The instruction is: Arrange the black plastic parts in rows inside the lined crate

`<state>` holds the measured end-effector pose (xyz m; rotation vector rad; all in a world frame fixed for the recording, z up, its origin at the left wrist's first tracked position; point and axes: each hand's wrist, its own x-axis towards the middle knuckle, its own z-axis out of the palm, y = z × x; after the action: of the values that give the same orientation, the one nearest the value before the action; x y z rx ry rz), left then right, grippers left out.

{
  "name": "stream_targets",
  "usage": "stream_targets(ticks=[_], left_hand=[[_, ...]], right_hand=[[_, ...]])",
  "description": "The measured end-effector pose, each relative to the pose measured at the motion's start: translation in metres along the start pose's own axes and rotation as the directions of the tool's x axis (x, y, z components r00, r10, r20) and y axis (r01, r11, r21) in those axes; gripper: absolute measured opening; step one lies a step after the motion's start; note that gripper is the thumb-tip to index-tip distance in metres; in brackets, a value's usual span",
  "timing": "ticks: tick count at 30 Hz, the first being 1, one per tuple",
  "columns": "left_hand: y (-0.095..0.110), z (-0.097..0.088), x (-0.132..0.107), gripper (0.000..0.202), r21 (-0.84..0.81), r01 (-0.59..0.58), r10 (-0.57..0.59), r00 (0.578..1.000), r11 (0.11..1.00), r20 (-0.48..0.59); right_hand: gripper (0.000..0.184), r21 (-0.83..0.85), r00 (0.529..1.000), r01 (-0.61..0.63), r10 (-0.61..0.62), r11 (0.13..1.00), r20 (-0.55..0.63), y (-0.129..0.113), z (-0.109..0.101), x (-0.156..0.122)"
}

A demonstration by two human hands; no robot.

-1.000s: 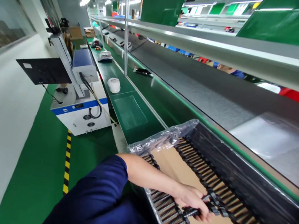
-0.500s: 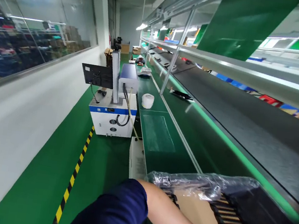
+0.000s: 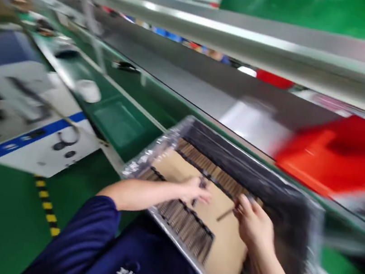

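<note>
A black bin lined with clear plastic lies in front of me, with a brown cardboard sheet inside and rows of slim dark rod-like parts along its edges. My left hand reaches over the cardboard with fingers curled on a dark part. My right hand is over the middle of the bin, fingers pinched on a thin stick-like part. Motion blur smears the whole view.
A red crate rides the grey conveyor belt behind the bin. A white and blue machine stands at the left on the green floor with a yellow-black stripe. A white tape roll lies on the green bench.
My view swung left down the line and back down to the bin. My right hand has come into sight over the bin, and a red crate now shows on the belt.
</note>
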<state>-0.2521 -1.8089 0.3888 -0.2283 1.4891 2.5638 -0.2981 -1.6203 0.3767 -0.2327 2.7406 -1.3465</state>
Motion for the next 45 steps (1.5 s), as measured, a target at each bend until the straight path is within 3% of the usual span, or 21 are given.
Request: stream_targets(ticks=[1, 2, 5, 9, 13, 19, 25, 33, 37, 41, 45], left_hand=[[-0.004, -0.005, 0.005, 0.027, 0.010, 0.084, -0.085, 0.995, 0.996, 0.053], [-0.008, -0.008, 0.011, 0.024, 0.035, 0.132, -0.133, 0.991, 0.991, 0.025], [-0.016, -0.014, 0.028, 0.012, 0.081, 0.174, -0.176, 0.984, 0.981, 0.012], [-0.019, -0.015, 0.032, 0.005, 0.046, 0.231, -0.233, 0.971, 0.972, 0.056], [-0.019, -0.013, 0.029, 0.010, 0.056, 0.264, -0.267, 0.962, 0.963, 0.052], [-0.019, -0.010, 0.029, 0.011, 0.120, 0.287, -0.284, 0.958, 0.950, -0.045], [-0.021, -0.012, 0.030, 0.013, 0.161, 0.278, -0.275, 0.960, 0.947, -0.041], [-0.021, -0.014, 0.029, 0.013, 0.190, 0.282, -0.283, 0.959, 0.940, -0.023], [-0.019, -0.011, 0.027, 0.013, 0.207, 0.281, -0.285, 0.958, 0.937, -0.012], [-0.018, -0.009, 0.027, 0.011, 0.212, 0.293, -0.296, 0.955, 0.932, -0.019], [-0.018, -0.009, 0.027, 0.012, 0.195, 0.293, -0.295, 0.955, 0.936, -0.020]], right_hand=[[0.035, 0.115, 0.993, -0.088, 0.097, 0.989, -0.071, 0.006, -0.010, -0.009], [0.030, 0.176, 0.985, -0.134, 0.150, 0.975, -0.083, 0.012, -0.015, -0.013], [0.022, 0.187, 0.929, -0.357, 0.369, 0.915, -0.033, 0.043, -0.020, -0.012], [0.015, 0.033, 0.819, -0.572, 0.569, 0.819, 0.078, 0.100, -0.009, -0.022], [0.012, -0.168, 0.724, -0.658, 0.678, 0.734, 0.129, 0.131, 0.007, -0.033], [0.024, -0.280, 0.755, -0.597, 0.645, 0.751, 0.119, 0.137, 0.020, -0.034], [0.025, -0.323, 0.752, -0.579, 0.643, 0.749, 0.144, 0.131, 0.020, -0.044], [0.025, -0.380, 0.827, -0.498, 0.559, 0.779, 0.061, 0.124, 0.011, -0.035], [0.026, -0.360, 0.794, -0.542, 0.604, 0.759, 0.077, 0.124, 0.001, -0.035], [0.027, -0.393, 0.734, -0.574, 0.664, 0.719, 0.142, 0.130, 0.008, -0.046], [0.034, -0.348, 0.754, -0.579, 0.647, 0.738, 0.117, 0.134, 0.022, -0.053]])
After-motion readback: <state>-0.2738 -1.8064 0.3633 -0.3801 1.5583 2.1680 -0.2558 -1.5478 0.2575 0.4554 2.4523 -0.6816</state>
